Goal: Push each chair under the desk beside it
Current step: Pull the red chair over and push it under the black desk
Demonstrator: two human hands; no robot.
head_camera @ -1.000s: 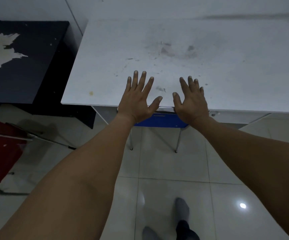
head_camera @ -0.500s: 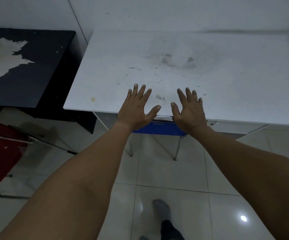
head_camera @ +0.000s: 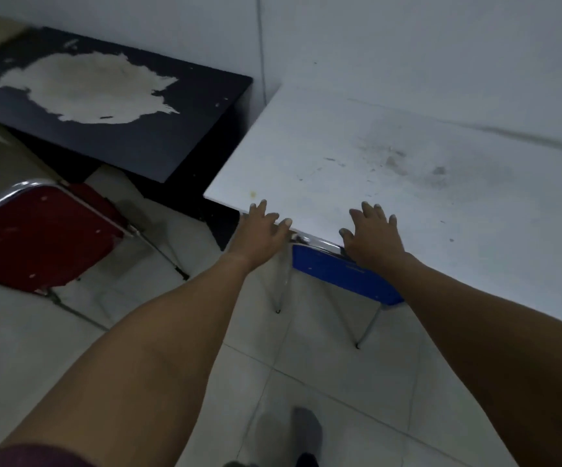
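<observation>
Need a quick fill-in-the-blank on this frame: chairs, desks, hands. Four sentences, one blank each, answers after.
1. The chair tucked under the white desk is ____ in colour.
2. The red chair stands in front of the ____ desk, not yet under it.
3. The left hand and right hand both rest at the ____ desk's front edge.
4. Both hands are ____, fingers spread, gripping nothing.

Answers: blue; black; white; open
</observation>
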